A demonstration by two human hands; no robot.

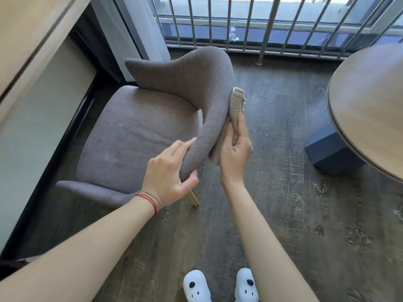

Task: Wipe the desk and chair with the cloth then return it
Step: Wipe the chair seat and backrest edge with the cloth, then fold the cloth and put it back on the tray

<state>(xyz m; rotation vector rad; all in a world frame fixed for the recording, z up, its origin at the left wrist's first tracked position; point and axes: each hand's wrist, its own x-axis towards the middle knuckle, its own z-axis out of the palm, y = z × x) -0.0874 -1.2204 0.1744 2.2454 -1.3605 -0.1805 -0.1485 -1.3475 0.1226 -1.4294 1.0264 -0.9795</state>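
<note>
My left hand (166, 171) wraps its fingers around the near end of the grey chair (139, 131) backrest. My right hand (235, 152), fingers flat and extended, presses the beige cloth (236, 103) against the backrest's outer face. The round desk (368, 110) stands at 3 o'clock, apart from the chair.

a bright spot by my window

dark wood floor (283, 214) under me, grey railing (250, 25) across the daylit glass, white curtain (139, 29) left, round wooden table (370, 101) at my right.
</note>
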